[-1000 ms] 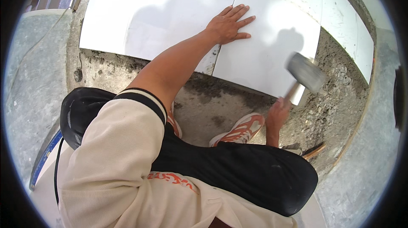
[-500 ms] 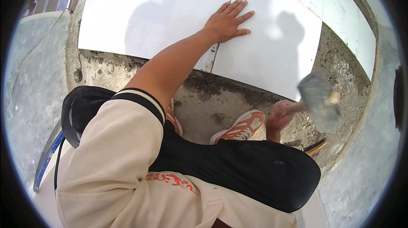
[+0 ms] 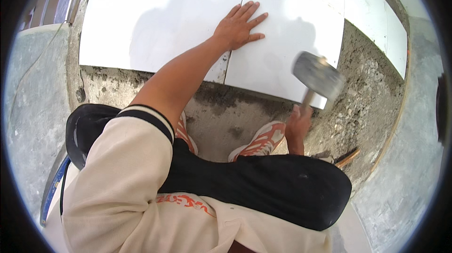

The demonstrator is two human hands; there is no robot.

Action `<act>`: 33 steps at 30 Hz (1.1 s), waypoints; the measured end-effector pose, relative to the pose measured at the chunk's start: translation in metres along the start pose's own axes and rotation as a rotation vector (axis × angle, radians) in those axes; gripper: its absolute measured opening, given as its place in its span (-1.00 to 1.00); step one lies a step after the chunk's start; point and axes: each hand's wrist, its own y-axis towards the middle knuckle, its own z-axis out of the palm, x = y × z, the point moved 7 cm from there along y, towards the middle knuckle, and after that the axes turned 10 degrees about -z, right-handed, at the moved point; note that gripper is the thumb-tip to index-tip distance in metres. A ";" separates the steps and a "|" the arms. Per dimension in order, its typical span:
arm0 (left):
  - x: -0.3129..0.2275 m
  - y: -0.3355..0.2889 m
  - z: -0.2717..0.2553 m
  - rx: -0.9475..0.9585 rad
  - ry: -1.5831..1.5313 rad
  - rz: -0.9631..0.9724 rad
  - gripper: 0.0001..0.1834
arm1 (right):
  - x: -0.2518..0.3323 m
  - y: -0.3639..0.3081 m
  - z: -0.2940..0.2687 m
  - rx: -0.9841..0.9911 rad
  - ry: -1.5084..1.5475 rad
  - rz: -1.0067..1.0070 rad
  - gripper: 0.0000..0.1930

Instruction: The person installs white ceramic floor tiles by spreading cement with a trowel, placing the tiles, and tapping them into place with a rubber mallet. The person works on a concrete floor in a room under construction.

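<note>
My left hand point(image 3: 238, 28) lies flat with its fingers spread, across the joint between two large white floor tiles. Under its fingers is the right-hand tile point(image 3: 282, 41); the left tile point(image 3: 108, 31) runs off beneath my forearm. My right hand point(image 3: 298, 122) is wrapped round the wooden handle of a mallet point(image 3: 318, 75) with a thick grey head, slightly blurred by motion. The mallet head shows over the near right corner of the right-hand tile; whether it touches the tile I cannot tell.
Rough mortar and rubble point(image 3: 362, 93) lie right of the tile. A tool with an orange-brown handle point(image 3: 347, 158) rests by my right knee. More tiles point(image 3: 372, 17) run along the far right. A blue level point(image 3: 55, 189) is at my left. Grey walls stand on both sides.
The mallet has swung left and up, from beside the tile's right corner to over it, with my right hand turning along. My left hand stays flat on the tiles.
</note>
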 end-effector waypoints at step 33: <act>-0.121 -0.018 -0.017 0.053 -0.096 -0.050 -0.30 | -0.017 -0.020 -0.038 -0.343 0.215 0.064 -0.54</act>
